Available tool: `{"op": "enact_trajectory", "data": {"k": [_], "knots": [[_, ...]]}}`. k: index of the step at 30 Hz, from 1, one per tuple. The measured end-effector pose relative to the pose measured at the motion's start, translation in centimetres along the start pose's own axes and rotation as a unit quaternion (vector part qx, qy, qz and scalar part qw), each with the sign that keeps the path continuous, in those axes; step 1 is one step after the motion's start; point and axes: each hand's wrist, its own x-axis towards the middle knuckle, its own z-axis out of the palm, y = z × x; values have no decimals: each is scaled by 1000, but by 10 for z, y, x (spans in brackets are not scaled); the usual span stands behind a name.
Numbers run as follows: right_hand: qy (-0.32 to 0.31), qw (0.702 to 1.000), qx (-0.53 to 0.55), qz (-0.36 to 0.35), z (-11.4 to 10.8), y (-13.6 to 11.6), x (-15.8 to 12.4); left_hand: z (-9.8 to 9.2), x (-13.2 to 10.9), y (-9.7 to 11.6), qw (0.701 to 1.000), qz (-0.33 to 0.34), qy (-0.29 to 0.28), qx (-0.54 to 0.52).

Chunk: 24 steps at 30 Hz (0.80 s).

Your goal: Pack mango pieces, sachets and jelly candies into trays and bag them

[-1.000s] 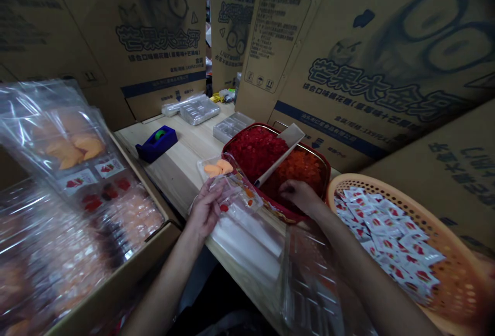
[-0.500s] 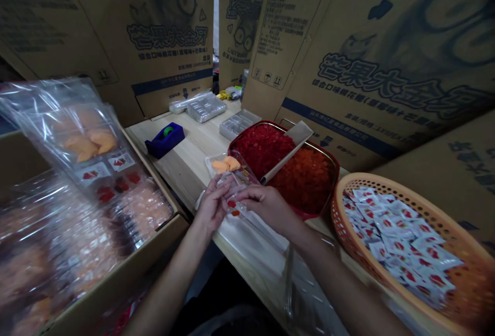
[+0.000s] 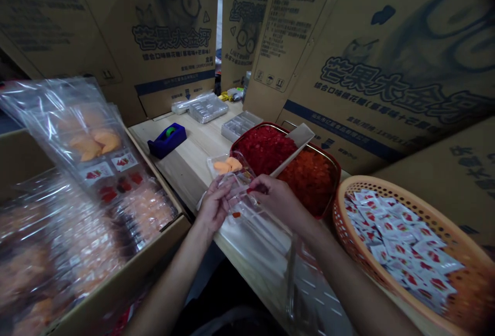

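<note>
My left hand (image 3: 214, 204) is shut on a transparent plastic candy tray (image 3: 230, 168), which holds orange gummy pieces (image 3: 227, 165) and a few small red-orange bits. My right hand (image 3: 276, 199) is just to the right, over the tray's edge, with a tiny red bit (image 3: 250, 190) pinched at its fingertips. Behind both hands is a red-rimmed bin (image 3: 284, 140) split between red granules (image 3: 265, 147) and orange granules (image 3: 305, 181). A pale scoop (image 3: 294, 150) rests across it.
A wooden table (image 3: 185, 168) carries a blue tape dispenser (image 3: 167, 141) and stacks of plastic trays (image 3: 209, 108). An orange basket (image 3: 386, 238) of sachets stands right. A cardboard box (image 3: 116, 279) of packed candy bags stands left. Printed cartons (image 3: 174, 36) wall the back.
My right hand has moved away from the bin to the plastic tray over the last second, now lifted slightly with the red bit at its fingertips. My left hand still grips the tray.
</note>
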Motion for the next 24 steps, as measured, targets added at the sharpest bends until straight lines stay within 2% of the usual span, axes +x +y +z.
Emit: {"op": "enact_trajectory", "data": {"k": [5, 8, 10, 12, 14, 16, 19, 21, 24], "knots": [[-37, 996, -61, -49, -3, 4, 0, -1, 1, -1, 1000, -10, 0, 3], [21, 996, -67, -62, -6, 5, 3, -1, 0, 0, 1000, -12, 2, 1], [82, 989, -116, -31, -15, 9, 4, -1, 0, 1, 1000, -13, 8, -6], [98, 971, -213, 47, -27, 16, 5, -1, -1, 1, 1000, -11, 15, -14], [43, 939, -303, 156, -39, 28, 3, -1, -1, 2, 1000, -10, 18, -16], [-38, 919, -319, 228, -46, 45, 0, -1, -1, 2, 1000, -10, 17, -15], [-119, 940, -231, 219, -49, 73, -3, 0, -1, 2, 1000, -13, 17, -12], [-131, 949, -201, 203, -49, 87, -3, 1, -2, 2, 1000, -12, 16, -11], [-117, 946, -218, 208, -50, 98, -2, 3, -2, 2, 1000, -4, 13, -11]]}}
